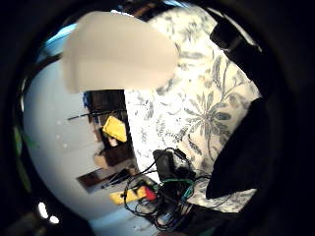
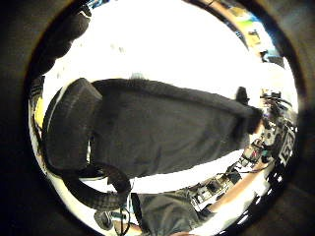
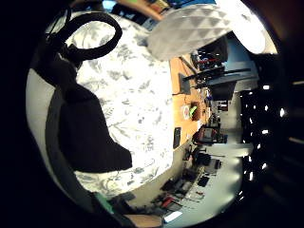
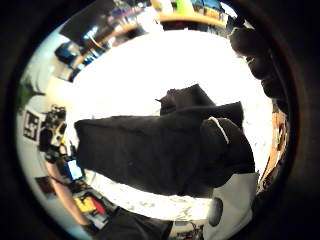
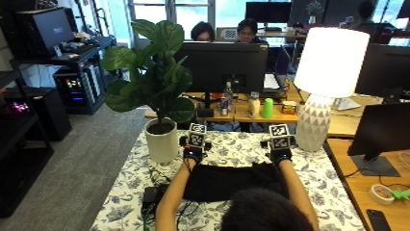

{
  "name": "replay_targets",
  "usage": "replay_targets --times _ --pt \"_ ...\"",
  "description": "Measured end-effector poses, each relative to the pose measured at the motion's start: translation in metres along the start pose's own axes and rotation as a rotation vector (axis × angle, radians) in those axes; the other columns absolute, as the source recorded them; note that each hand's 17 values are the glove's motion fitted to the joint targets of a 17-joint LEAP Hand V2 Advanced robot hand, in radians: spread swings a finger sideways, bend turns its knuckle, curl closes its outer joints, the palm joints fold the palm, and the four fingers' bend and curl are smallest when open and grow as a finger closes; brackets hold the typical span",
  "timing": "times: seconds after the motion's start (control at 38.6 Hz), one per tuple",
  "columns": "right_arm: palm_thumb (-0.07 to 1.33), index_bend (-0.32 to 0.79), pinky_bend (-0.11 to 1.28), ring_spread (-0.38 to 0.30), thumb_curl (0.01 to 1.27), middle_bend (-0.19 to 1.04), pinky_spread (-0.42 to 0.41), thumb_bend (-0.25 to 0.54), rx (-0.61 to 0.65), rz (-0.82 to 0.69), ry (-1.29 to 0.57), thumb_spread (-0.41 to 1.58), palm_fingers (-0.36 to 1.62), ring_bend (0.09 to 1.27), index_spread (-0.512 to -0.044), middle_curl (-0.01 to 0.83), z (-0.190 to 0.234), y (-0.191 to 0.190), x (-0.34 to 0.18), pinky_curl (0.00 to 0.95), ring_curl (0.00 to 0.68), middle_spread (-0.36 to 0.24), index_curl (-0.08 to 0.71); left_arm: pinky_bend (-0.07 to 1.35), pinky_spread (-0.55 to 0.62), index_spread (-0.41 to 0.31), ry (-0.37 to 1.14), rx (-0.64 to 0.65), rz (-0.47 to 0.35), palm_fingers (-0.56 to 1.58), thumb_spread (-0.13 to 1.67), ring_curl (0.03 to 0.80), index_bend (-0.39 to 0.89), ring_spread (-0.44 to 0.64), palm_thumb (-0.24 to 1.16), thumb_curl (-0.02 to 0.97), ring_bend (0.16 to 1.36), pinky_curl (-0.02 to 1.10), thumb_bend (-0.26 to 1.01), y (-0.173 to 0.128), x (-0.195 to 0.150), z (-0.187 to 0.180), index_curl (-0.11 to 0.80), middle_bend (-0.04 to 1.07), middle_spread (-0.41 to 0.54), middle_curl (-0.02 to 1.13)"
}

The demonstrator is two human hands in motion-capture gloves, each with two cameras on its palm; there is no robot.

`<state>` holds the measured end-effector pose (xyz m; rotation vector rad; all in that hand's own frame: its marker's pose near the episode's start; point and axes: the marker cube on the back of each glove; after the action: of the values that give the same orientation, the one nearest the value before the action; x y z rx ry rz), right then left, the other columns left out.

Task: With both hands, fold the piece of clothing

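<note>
Garment [image 5: 227, 182], black, flat on floral tablecloth [image 5: 320, 180]; left hand [image 5: 192, 155] at 11 o'clock corner, right hand [image 5: 279, 155] at 1 o'clock, likely squaring far edge; grip: cannot tell.

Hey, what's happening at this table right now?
A person seated at a table with a floral tablecloth is folding a black garment. It lies spread flat in front of them. The left hand and right hand are at its far corners, one at each end of the far edge. A potted plant and a white lamp stand at the table's far side.
</note>
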<state>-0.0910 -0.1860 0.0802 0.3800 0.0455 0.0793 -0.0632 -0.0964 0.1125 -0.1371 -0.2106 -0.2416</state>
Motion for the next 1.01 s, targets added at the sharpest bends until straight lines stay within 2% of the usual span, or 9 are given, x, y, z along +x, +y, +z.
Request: replay_targets --times 0.1,0.18,0.31,0.41,0.47,0.52,0.62,0.8,1.01 --pt "0.92 0.00 0.59 -0.183 0.29 0.32 -0.189 -0.047 -0.132 0.089 0.150 1.10 0.86 0.68 -0.296 0.473 0.002 0.005 0.050 0.409 0.460 -0.169 0.273 0.28 -0.01 -0.153 0.088 0.125 0.016 0.49 1.47 0.472 0.17 -0.23 -0.07 0.101 0.61 0.39 0.83 0.018 0.002 -0.033 0.443 0.10 -0.269 0.84" --pt "0.87 -0.01 0.60 -0.174 0.28 0.30 -0.160 -0.045 -0.189 0.085 0.127 1.11 0.82 0.68 -0.301 0.463 0.009 -0.005 0.066 0.405 0.456 -0.158 0.236 0.28 0.05 -0.141 0.131 0.182 0.042 0.49 1.44 0.440 0.16 -0.21 -0.06 0.087 0.59 0.37 0.77 0.028 0.003 -0.050 0.433 0.10 -0.236 0.76" --pt "0.75 -0.01 0.66 -0.148 0.26 0.26 -0.093 -0.067 -0.306 0.175 0.043 1.13 0.67 0.66 -0.310 0.455 -0.011 0.031 0.084 0.417 0.452 -0.134 0.190 0.37 0.18 -0.117 0.134 0.204 0.103 0.28 1.37 0.427 0.18 -0.07 -0.07 0.064 0.55 0.39 0.66 0.012 0.018 -0.034 0.431 0.03 -0.117 0.66" --pt "0.56 -0.04 0.80 -0.061 0.22 0.19 0.004 -0.093 -0.600 0.348 -0.049 1.11 0.53 0.64 -0.306 0.434 0.033 0.068 0.103 0.441 0.442 -0.089 0.137 0.40 0.27 -0.110 0.148 0.251 0.172 0.25 1.34 0.408 0.21 0.01 -0.06 0.054 0.54 0.39 0.58 0.030 0.039 -0.003 0.439 0.04 -0.056 0.58" --pt "0.50 -0.03 0.85 -0.009 0.22 0.16 0.058 -0.084 -0.821 0.387 -0.108 1.10 0.45 0.64 -0.300 0.421 0.058 0.090 0.105 0.451 0.435 -0.061 0.120 0.42 0.29 -0.111 0.166 0.197 0.211 0.27 1.32 0.394 0.23 0.03 -0.05 0.054 0.54 0.38 0.55 0.040 0.051 0.017 0.443 0.05 -0.035 0.54" --pt "0.46 0.00 0.89 0.044 0.21 0.15 0.113 -0.072 -0.942 0.383 -0.152 1.10 0.37 0.62 -0.294 0.407 0.069 0.113 0.100 0.456 0.427 -0.030 0.110 0.45 0.31 -0.114 0.174 0.086 0.250 0.25 1.30 0.387 0.24 0.07 -0.04 0.053 0.54 0.39 0.51 0.060 0.061 0.032 0.448 0.02 0.002 0.49" --pt "0.42 0.02 0.93 0.098 0.21 0.16 0.169 -0.046 -0.870 0.367 -0.120 1.09 0.33 0.63 -0.290 0.390 0.068 0.147 0.089 0.448 0.408 0.008 0.090 0.53 0.35 -0.095 0.037 -0.109 0.159 0.14 1.26 0.393 0.20 0.15 -0.07 0.045 0.57 0.41 0.42 0.085 0.063 0.063 0.442 0.03 0.081 0.43" --pt "0.45 0.05 0.97 0.118 0.23 0.18 0.201 -0.016 -0.828 0.312 -0.101 1.09 0.32 0.68 -0.325 0.373 0.095 0.155 0.075 0.429 0.396 0.026 0.076 0.61 0.39 -0.062 0.075 -0.220 0.106 0.03 1.16 0.381 0.15 0.25 -0.07 0.045 0.60 0.41 0.25 0.057 0.081 0.110 0.415 0.08 0.159 0.34" --pt "0.60 0.05 0.94 0.029 0.27 0.29 0.051 0.027 -0.778 0.391 -0.066 1.09 0.54 0.68 -0.315 0.400 0.100 0.152 0.062 0.401 0.382 -0.015 0.073 0.69 0.43 -0.037 0.075 -0.290 0.073 -0.06 1.06 0.359 0.10 0.36 -0.08 0.057 0.61 0.41 0.08 0.049 0.083 0.118 0.347 0.15 0.216 0.30"
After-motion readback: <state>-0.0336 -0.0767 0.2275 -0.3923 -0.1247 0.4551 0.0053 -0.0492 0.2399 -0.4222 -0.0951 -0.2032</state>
